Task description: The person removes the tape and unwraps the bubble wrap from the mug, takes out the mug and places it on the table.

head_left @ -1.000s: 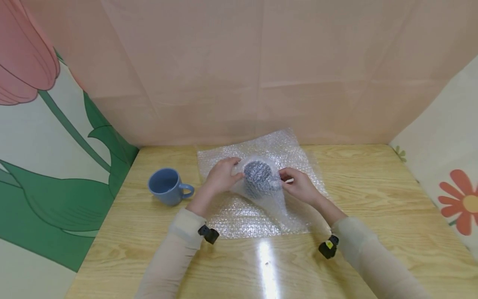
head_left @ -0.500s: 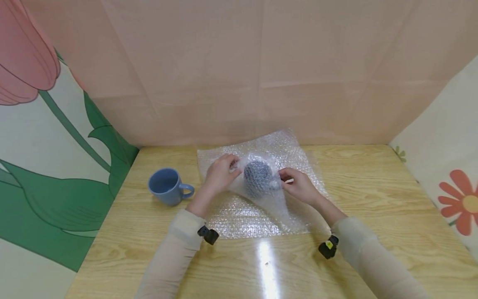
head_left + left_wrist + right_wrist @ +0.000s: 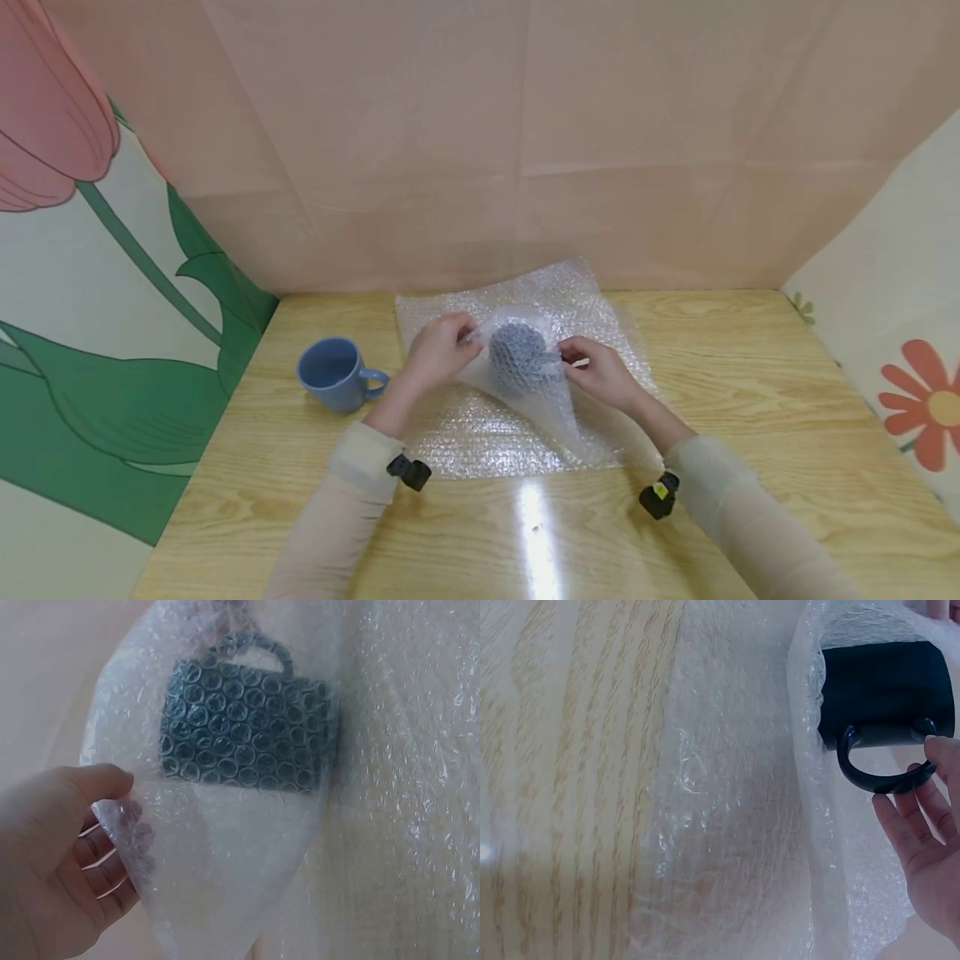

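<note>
A dark mug point(image 3: 885, 690) lies under a fold of bubble wrap point(image 3: 225, 840), its bubbles showing in front of the mug in the left wrist view. My right hand point(image 3: 600, 373) holds the mug by its handle, thumb on one end and fingertips underneath, as the right wrist view shows. On the other side my left hand point(image 3: 442, 350) pinches a corner of the wrap between thumb and fingers. The rest of the sheet is spread flat on the table beneath both hands.
A blue mug point(image 3: 333, 375) stands upright on the wooden table point(image 3: 712, 350), left of the wrap, its handle close to my left forearm. A pink cloth point(image 3: 517, 150) hangs behind the table's far edge. Printed panels rise at both sides.
My left hand has shifted slightly left, drawing the wrap's edge with it, so the film lies closer over the dark mug. My right hand stays in place at the handle.
</note>
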Demonstrator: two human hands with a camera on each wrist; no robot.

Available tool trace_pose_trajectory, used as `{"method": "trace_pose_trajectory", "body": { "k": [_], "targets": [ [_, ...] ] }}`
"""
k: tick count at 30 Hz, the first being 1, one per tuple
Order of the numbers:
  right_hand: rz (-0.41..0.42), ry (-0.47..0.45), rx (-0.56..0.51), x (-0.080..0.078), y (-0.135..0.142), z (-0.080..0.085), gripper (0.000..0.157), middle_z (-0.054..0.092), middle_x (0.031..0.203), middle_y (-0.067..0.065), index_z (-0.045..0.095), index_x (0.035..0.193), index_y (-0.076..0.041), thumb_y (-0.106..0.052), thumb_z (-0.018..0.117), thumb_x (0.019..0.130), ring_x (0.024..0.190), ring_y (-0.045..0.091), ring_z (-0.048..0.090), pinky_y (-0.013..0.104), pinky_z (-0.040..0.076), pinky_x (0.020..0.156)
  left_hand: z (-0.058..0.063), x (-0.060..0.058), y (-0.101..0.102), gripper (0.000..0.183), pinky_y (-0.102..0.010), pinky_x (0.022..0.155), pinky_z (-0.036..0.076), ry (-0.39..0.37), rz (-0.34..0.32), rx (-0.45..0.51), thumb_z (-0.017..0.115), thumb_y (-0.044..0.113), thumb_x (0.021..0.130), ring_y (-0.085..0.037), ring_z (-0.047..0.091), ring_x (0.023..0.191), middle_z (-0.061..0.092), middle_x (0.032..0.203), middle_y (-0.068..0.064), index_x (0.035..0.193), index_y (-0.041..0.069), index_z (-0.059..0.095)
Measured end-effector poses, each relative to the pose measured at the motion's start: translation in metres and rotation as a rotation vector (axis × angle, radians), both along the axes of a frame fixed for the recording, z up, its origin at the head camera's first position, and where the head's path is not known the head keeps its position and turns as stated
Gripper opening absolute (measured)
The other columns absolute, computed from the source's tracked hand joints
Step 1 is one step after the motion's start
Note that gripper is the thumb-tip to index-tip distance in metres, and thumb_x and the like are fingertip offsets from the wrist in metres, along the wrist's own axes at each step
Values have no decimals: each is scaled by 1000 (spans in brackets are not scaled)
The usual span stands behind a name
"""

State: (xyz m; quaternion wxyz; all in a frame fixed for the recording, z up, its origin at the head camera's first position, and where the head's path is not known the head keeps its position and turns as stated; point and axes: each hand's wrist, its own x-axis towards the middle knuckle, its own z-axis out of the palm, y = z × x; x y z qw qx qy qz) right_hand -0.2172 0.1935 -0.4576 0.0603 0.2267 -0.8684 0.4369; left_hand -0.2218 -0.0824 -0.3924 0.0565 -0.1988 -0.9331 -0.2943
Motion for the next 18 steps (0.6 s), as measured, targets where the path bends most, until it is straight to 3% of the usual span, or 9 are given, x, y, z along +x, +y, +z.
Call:
{"method": "trace_pose_trajectory", "body": {
  "k": [7, 18],
  "targets": [
    [4, -2, 8, 2, -1, 4, 18, 66, 87, 14, 61, 101, 1, 1, 63, 83, 84, 28, 64, 31, 57, 70, 2, 3, -9, 5, -23, 57, 44, -9, -69, 30, 60, 17, 82, -11, 50, 63, 55, 70, 5, 78, 16, 59],
    [-1, -18, 15, 2, -1, 2, 18, 67, 90, 12, 61, 102, -1, 2, 61, 84, 85, 26, 64, 26, 56, 71, 5, 5, -21, 3, -25, 72, 51, -25, -112, 99, 65, 14, 79, -12, 56, 78, 61, 81, 2, 82, 14, 62]
  ]
}}
